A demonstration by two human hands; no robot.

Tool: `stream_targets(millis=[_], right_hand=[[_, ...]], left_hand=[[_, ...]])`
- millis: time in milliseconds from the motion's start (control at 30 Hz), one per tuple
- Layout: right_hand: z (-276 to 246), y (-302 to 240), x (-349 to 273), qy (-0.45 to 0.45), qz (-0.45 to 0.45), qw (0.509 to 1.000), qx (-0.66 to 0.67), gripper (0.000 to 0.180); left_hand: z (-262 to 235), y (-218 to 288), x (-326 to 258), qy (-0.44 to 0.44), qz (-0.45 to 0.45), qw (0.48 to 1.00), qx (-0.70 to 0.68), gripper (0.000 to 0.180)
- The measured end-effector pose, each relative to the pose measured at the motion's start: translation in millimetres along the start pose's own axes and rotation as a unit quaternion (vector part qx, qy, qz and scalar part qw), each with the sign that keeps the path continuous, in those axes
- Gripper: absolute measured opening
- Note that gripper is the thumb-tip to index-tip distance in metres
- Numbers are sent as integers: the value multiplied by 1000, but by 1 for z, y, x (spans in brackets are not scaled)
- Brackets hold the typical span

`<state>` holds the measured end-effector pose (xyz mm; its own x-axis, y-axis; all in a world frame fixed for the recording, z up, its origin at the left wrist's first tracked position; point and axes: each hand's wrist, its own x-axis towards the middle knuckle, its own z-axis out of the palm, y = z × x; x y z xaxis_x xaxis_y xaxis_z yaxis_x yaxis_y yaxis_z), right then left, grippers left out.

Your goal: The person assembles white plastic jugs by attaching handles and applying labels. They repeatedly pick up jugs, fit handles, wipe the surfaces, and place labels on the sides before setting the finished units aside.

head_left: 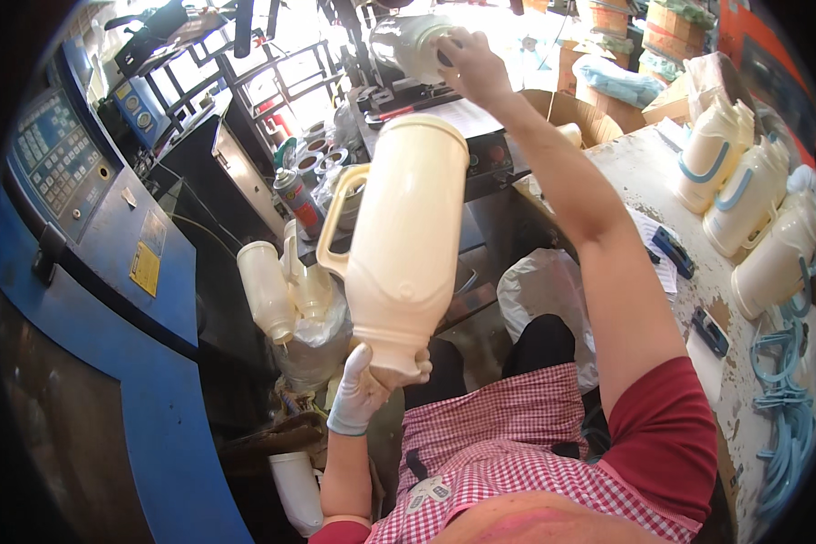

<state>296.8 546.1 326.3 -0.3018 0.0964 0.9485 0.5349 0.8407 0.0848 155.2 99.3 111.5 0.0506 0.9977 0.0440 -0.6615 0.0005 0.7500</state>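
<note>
In my gloved left hand is a cream plastic jug shell with a side handle. I grip it by the narrow neck at its lower end, so it stands tilted upside down with the wide rim upward. My bare right hand reaches far ahead, its fingers bent together against the end of a pale, shiny round thing. Whether that is a jar or a roll I cannot make out in the glare. Below the shell's handle, more cream shells rest on a plastic bag.
A blue machine with a keypad panel stands at the left. Beside a spray can are several rolls. On the worn white table at right are cream jugs and light-blue handles. A white vessel is lower left.
</note>
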Motion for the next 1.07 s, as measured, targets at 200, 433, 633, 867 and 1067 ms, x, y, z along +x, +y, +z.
stream_targets(millis=[200,433,633,867,1067], right_hand=[[-177,-81,-64,48,-34,996,68,54],[-355,-93,-171,165,209,950,160,21],[-285,-118,-170,-22,335,893,299,9],[-198,-113,-173,-169,366,851,337,21],[-56,-43,-200,-292,392,841,232,52]], left_hand=[[23,55,6,149,53,985,67,74],[111,124,146,-15,65,995,72,58],[196,102,268,-83,102,991,3,57],[166,159,400,70,71,995,-15,62],[137,154,427,43,87,991,90,61]])
